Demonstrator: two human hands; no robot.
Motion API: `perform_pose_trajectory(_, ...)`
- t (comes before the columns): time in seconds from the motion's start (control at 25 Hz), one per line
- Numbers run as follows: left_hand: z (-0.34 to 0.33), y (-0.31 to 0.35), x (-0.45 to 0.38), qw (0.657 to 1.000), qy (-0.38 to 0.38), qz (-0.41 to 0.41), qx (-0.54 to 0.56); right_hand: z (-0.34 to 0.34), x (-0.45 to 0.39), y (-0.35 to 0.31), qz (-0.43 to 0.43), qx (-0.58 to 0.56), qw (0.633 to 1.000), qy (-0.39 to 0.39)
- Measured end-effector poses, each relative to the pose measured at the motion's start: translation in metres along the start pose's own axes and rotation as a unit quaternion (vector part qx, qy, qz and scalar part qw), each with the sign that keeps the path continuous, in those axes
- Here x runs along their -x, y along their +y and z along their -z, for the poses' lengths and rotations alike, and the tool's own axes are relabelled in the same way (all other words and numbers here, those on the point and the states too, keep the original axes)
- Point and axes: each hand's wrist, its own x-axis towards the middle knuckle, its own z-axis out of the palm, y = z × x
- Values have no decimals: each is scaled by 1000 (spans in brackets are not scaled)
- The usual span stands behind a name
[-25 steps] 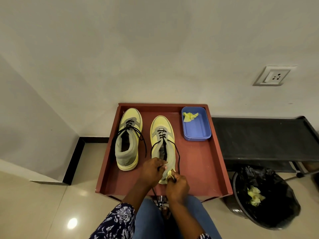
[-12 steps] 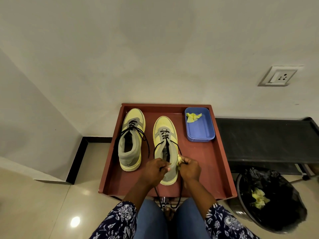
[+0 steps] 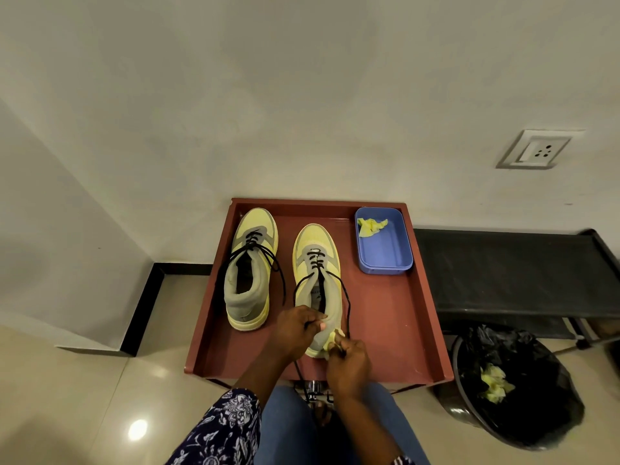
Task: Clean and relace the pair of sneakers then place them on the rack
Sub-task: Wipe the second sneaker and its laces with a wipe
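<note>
Two yellow and grey sneakers with loose black laces stand toes away from me on a red-brown tray (image 3: 396, 327). The left sneaker (image 3: 250, 266) stands untouched. My left hand (image 3: 298, 328) grips the heel collar of the right sneaker (image 3: 317, 263). My right hand (image 3: 349, 364) pinches a small yellow cloth wad (image 3: 332, 340) against that sneaker's heel. One lace hangs over the tray's near edge.
A blue plastic box (image 3: 385, 250) holding a yellow cloth scrap (image 3: 370, 226) sits at the tray's back right. A black rack (image 3: 516, 273) runs along the wall to the right. Below it stands a black-lined bin (image 3: 516, 387) with yellow scraps. My knees lie under the tray's near edge.
My right hand moved with the cloth from the sneaker's right side back down to its heel. My left hand kept hold of the heel collar.
</note>
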Motion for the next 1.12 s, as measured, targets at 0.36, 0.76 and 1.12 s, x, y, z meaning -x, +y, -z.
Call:
perform_pose_trajectory(0.36, 2, 4, -4, 1000, -15, 9, -11, 2, -20, -16, -7, -1, 1000, 18)
perform_pose_trajectory(0.76, 0, 3, -8, 999, -13, 34, -13, -8, -6, -7, -5, -5, 999, 39)
perform_pose_trajectory(1.12, 4, 4, -11, 998, -34, 45, -17, -5, 3, 3, 2, -38, 999, 21)
